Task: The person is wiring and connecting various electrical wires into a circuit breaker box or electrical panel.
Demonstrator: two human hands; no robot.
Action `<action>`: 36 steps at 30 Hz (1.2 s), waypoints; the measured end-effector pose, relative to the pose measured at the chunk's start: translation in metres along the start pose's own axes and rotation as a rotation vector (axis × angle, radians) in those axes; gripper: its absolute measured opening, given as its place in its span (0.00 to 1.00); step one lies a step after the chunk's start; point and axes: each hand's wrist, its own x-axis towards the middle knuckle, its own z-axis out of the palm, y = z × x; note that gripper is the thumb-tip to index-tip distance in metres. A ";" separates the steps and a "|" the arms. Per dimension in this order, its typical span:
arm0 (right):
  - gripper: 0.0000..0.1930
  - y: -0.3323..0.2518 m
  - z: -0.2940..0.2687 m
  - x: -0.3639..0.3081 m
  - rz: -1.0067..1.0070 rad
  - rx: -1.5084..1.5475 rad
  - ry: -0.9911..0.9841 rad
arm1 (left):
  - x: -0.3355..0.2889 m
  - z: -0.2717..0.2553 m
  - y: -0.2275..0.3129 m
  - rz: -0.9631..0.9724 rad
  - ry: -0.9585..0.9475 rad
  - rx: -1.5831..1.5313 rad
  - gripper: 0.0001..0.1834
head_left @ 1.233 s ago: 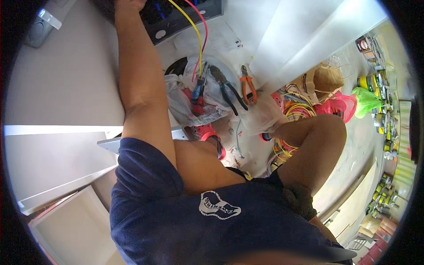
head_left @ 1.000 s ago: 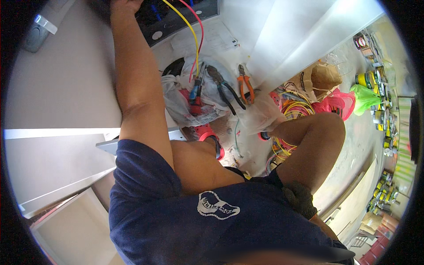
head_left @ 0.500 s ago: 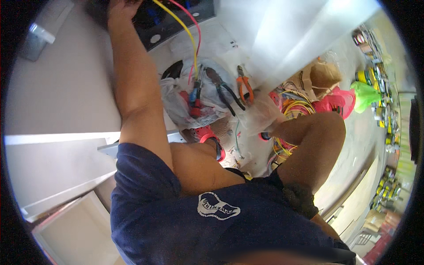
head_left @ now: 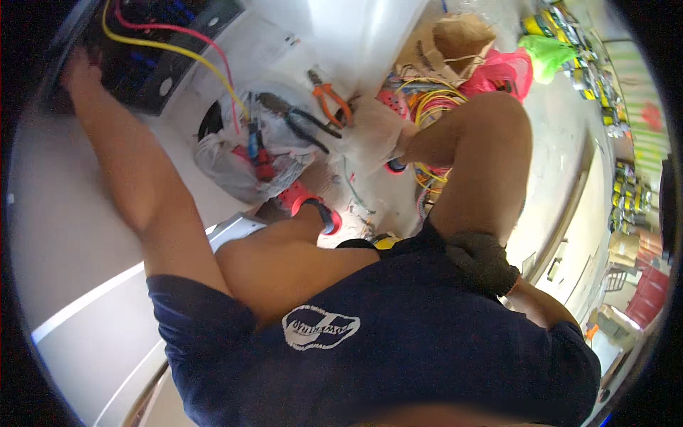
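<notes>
My left hand (head_left: 82, 67), bare and smeared, reaches to the edge of a dark panel (head_left: 146, 60) at the upper left; its fingers cannot be made out. A yellow wire (head_left: 156, 44) and a red wire (head_left: 192, 35) bow out of the panel toward the floor. My right hand (head_left: 484, 263), in a dark glove, rests on my right thigh, its separate fingers indistinct. Between my feet and the panel, a clear plastic bag (head_left: 220, 171) lies under black-handled pliers (head_left: 299, 121) and a red-and-blue-handled tool (head_left: 260, 153). Orange-handled cutters (head_left: 329, 98) lie beside them.
Coiled yellow and red wires (head_left: 434, 107) lie by my right foot, near a brown paper bag (head_left: 455, 50), a pink bag (head_left: 501, 75) and a green bag (head_left: 548, 57). A white cabinet wall (head_left: 78, 206) stands at my left. Several cans (head_left: 626, 188) line the far right.
The view has shifted, so floor things sit further left and higher. My left arm now stretches further out to the left, its hand still at the dark panel. My right hand shows more fully on the thigh.
</notes>
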 end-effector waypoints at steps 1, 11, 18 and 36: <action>0.16 -0.001 0.001 0.002 0.020 0.025 0.033 | -0.004 0.006 0.004 0.186 0.085 0.212 0.16; 0.17 -0.039 -0.006 0.049 -0.203 0.148 0.077 | -0.066 0.036 0.029 0.492 -0.123 1.025 0.23; 0.12 -0.111 0.093 0.241 -0.873 -0.047 0.171 | -0.223 0.074 0.070 0.582 -0.360 1.214 0.22; 0.42 -0.226 0.206 0.389 -0.266 0.206 0.134 | -0.375 0.022 0.005 0.256 -0.695 1.149 0.23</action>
